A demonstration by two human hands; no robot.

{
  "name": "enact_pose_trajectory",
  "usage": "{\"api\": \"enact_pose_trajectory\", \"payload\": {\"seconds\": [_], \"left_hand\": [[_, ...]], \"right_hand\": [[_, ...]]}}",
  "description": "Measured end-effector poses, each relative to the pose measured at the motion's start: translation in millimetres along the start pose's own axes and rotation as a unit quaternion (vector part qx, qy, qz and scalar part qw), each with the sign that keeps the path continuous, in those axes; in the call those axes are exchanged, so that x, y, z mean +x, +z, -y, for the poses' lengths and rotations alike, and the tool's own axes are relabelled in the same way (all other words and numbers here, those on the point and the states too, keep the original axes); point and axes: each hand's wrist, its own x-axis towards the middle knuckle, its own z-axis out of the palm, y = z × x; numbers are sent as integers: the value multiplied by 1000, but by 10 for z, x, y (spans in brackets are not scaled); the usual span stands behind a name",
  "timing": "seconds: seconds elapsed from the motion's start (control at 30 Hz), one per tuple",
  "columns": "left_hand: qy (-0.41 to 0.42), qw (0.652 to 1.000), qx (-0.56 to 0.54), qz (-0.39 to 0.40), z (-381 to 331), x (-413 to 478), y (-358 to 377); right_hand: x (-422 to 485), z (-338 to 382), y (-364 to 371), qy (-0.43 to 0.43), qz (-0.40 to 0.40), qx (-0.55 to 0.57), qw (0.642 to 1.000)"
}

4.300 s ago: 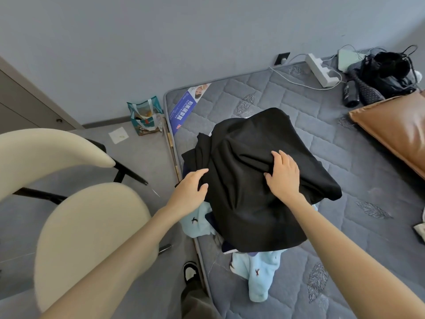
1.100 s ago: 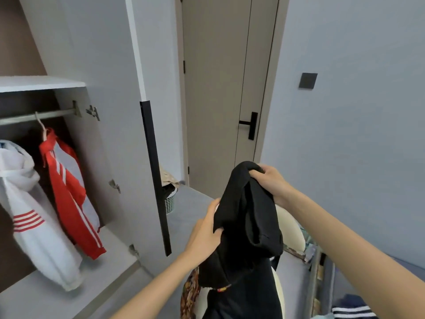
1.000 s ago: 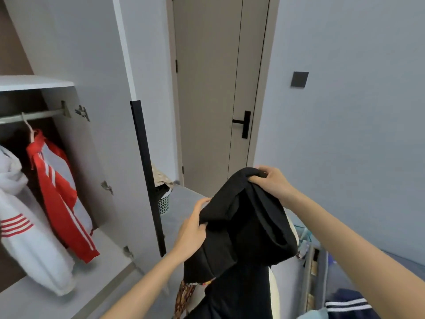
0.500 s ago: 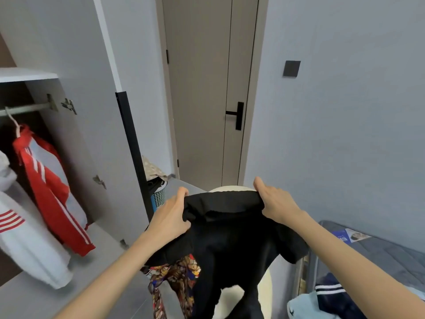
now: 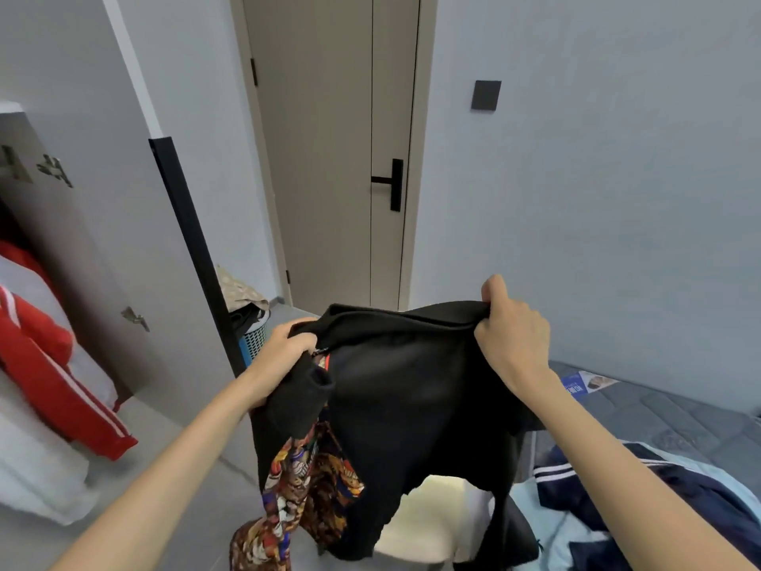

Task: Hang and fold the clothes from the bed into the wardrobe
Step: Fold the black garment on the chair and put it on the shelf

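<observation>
Between the open wardrobe (image 5: 123, 208) on the left and the bed (image 5: 667, 414) at lower right, held up in mid-air: a black garment (image 5: 412, 397), stretched out by its top edge and hanging down in loose folds. Gripped at the left corner by the left hand (image 5: 284, 356), fingers curled round a bunch of the cloth, with a rolled sleeve end just below the wrist. Gripped at the right corner by the right hand (image 5: 512, 335), thumb raised above the edge and fingers curled over it. Both hands closed tight on the fabric, roughly level and well apart.

Dangling below the left hand, partly behind the black cloth: a patterned garment (image 5: 304, 480) in orange, blue and red; cannot tell whether caught in the same grip. Beneath the hanging cloth, a cream chair seat (image 5: 432, 517).

Inside the wardrobe, at the left edge of view: a red jacket (image 5: 49, 377) with white stripes and, below it, a white garment (image 5: 33, 467). On the bed, a navy garment (image 5: 609, 488) with white stripes, lying over a light blue garment (image 5: 576, 533).

Straight ahead, a closed beige door (image 5: 329, 158) with a black handle (image 5: 393, 184); on the wall to its right, a dark switch plate (image 5: 486, 95). Tucked between wardrobe door and doorway, a laundry basket (image 5: 253, 337) with cloth heaped on top.
</observation>
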Motion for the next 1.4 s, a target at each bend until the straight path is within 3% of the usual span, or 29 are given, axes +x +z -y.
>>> {"api": "enact_pose_trajectory", "payload": {"seconds": [0.07,0.13,0.27,0.4,0.6,0.73,0.83,0.9,1.1,1.23,1.4], "left_hand": [[-95,994,-44,21,14,107,2],[-146,988,27,48,93,264,3],[-97,967,223,73,435,539,99],[-53,916,392,67,900,797,157],[-60,866,496,33,1517,1559,241],[-80,810,581,5,1856,2197,284],[-115,794,597,-1,2110,2576,328],[-147,801,580,-8,2270,2772,353],[-235,893,382,-45,2733,3086,516],[-247,902,355,-18,2943,2943,743],[-287,918,275,10,3128,2624,1022]], "right_hand": [[89,-26,24,-3,-4,5,1000],[150,-61,117,-1,37,-12,999],[158,-179,528,4,160,-42,986],[197,-334,1075,-23,233,-53,971],[635,-438,2002,-87,290,-73,950],[1005,-490,2664,-128,317,-112,933],[1216,-514,3139,-145,349,-133,916],[1327,-536,3433,-143,369,-127,909],[1310,-639,4110,-74,419,-10,905],[1013,-742,4315,-7,463,75,883],[536,-923,4385,70,542,91,833]]}}
